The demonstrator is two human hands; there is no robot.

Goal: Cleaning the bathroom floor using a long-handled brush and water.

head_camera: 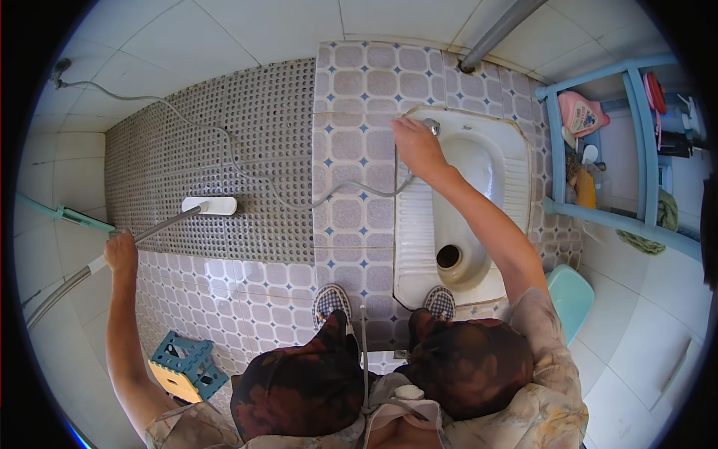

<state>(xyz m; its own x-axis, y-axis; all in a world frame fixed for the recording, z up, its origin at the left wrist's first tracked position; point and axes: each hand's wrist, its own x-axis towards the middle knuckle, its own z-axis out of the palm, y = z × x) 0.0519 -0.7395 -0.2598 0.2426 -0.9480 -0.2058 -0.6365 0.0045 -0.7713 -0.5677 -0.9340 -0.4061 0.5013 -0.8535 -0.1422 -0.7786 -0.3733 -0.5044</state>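
My left hand (121,253) is closed around a long metal pole (168,224) at the left. The pole's white flat head (219,205) rests on the perforated grey mat (263,118). Over the rim of a white ceramic squat toilet (513,140), my right hand (419,147) is closed at the end of a grey shower hose (336,186). A round chrome piece (432,127) shows just beyond its knuckles; the hand hides how it joins the hose. The toilet's dark drain hole (449,256) lies near my right foot.
A blue shelf rack (594,210) at the right holds bottles and a green cloth (664,219). Behind my right arm stands a mint-green bin (572,297). A folding step stool (188,365) is at lower left; a grey pipe (499,33) meets the floor ahead.
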